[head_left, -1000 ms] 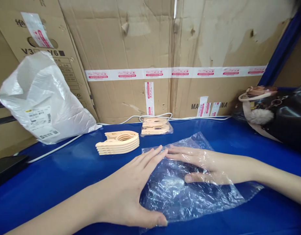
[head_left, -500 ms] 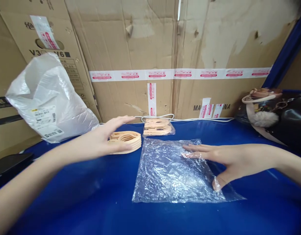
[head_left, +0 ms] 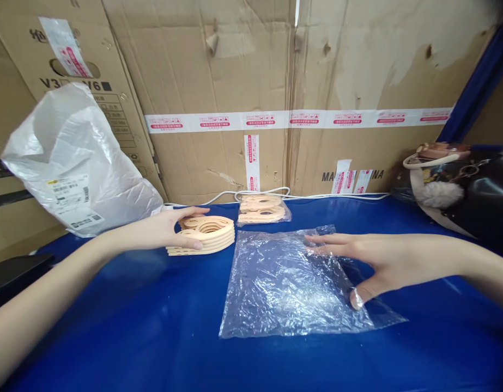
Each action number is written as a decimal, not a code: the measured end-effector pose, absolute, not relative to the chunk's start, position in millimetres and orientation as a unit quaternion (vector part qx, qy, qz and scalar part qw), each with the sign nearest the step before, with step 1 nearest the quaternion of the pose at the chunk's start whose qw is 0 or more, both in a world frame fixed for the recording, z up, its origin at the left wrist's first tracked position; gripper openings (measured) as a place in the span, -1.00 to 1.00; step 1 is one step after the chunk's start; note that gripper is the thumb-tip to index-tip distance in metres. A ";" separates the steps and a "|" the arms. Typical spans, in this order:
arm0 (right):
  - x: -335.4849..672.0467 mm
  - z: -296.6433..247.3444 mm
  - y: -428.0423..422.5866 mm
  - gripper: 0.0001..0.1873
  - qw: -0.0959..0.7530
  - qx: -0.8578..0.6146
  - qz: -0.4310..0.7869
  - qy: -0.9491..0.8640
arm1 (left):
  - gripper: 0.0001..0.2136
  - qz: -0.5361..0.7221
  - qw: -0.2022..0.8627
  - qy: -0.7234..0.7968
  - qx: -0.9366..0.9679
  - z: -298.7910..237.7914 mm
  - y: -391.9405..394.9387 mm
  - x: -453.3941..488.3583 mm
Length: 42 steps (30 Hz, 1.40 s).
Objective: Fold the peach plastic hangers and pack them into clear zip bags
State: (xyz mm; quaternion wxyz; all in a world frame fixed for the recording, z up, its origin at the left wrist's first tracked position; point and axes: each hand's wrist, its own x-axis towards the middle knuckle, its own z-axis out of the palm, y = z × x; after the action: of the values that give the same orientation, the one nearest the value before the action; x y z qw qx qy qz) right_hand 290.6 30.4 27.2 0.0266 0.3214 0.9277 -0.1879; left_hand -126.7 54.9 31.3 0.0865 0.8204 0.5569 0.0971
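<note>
Backdrop: taped cardboard (head_left: pixel 218 81) behind blue bench (head_left: pixel 153 326).
Hanger stack (head_left: pixel 219 239): on bench, L of clear bag (head_left: pixel 276 288); wrapped pack (head_left: pixel 261 213) near, behind & to rt.
Stack axis: lengthwise approx. L–R, rt end slightly farther; rounded end points rt, narrow ends L.
L hand (head_left: pixel 163 228): just shifted off bag to stack; fingers part-open round L end, thumb nearside; firm grip can't tell.
R hand (head_left: pixel 371 256): stayed at bag; fingers spread, touching film, nothing clasped.
Upshot: bag flat, one hand per item.
</note>
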 end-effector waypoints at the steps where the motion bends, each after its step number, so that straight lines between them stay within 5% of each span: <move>1: 289.2 27.2 31.4 -0.17 0.007 0.319 -0.175 0.931 | -0.25 0.099 0.087 0.557 0.820 31.4 54.5 -125.8; 5: 284.1 29.2 36.2 -0.66 -0.069 0.326 -0.103 0.937 | -0.25 0.115 0.082 0.557 0.819 31.5 54.0 -125.2; 10: 282.2 33.7 37.4 -0.77 -0.169 0.384 0.002 0.908 | -0.23 0.161 0.094 0.536 0.823 32.7 54.9 -126.4; 17: 254.1 28.2 21.5 -0.69 -0.330 0.386 -0.219 0.833 | -0.25 0.276 0.092 0.454 0.842 40.4 18.3 -67.0; 25: 235.4 21.1 14.1 -0.66 -0.386 0.317 -0.524 0.690 | -0.29 0.283 -0.070 0.321 0.901 31.6 -8.3 -2.3; 38: 242.3 15.7 18.2 -0.60 -0.393 0.310 -0.547 0.671 | -0.29 0.268 -0.140 0.323 0.897 11.6 6.4 -23.7; 42: 244.7 16.0 18.2 -0.64 -0.386 0.305 -0.434 0.755 | -0.33 0.278 -0.163 0.308 0.895 8.8 4.9 -21.0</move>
State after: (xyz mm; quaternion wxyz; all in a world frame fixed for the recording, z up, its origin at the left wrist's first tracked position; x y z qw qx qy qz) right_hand 244.7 18.2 16.0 -0.3858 0.3050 0.7546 -0.4344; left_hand -21.0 4.9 8.8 -0.1630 0.8950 0.3082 0.2781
